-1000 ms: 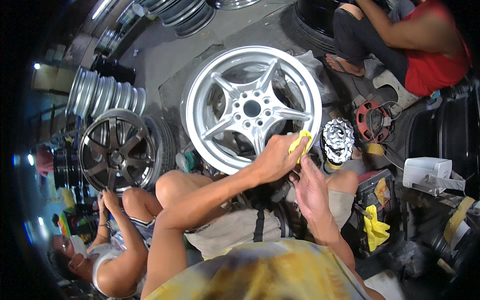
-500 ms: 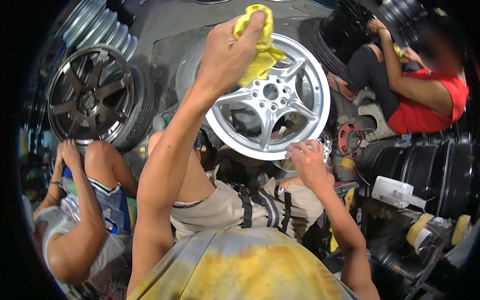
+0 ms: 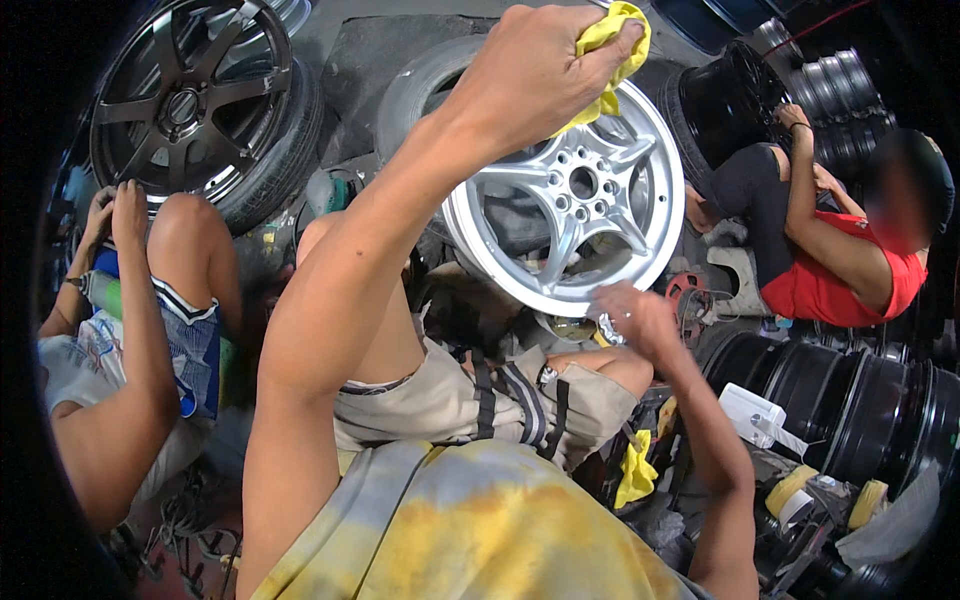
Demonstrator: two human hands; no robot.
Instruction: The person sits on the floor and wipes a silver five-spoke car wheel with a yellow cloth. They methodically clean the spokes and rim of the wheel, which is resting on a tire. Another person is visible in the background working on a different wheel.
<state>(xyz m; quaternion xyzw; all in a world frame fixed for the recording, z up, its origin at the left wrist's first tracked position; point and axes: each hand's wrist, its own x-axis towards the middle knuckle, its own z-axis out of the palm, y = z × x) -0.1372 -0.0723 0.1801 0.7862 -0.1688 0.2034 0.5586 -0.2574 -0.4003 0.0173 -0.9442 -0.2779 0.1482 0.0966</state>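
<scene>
A silver alloy wheel rim (image 3: 669, 215) with several spokes lies in front of me. Over its far edge my left hand (image 3: 540, 75) pinches a crumpled yellow cloth (image 3: 630, 55) between thumb and fingers; my forearm hides the rim's left part. At the near right edge of the rim is my right hand (image 3: 640, 318), blurred by motion, fingers stretched toward the metal and nothing visible in them. Whether it touches the rim I cannot tell.
At the left, a person (image 3: 110, 370) sits by a dark multi-spoke wheel (image 3: 184, 105) with a tyre. A person in red (image 3: 840, 265) handles a black rim (image 3: 735, 95) at the right. Black rims (image 3: 850, 400) lie stacked nearer. Another yellow cloth (image 3: 635, 470) hangs beside my leg.
My view has shifted, so the surroundings sit differently. My left hand with the yellow cloth has moved right across the rim's far side. My right hand's fingers have drawn back slightly along the near edge.
</scene>
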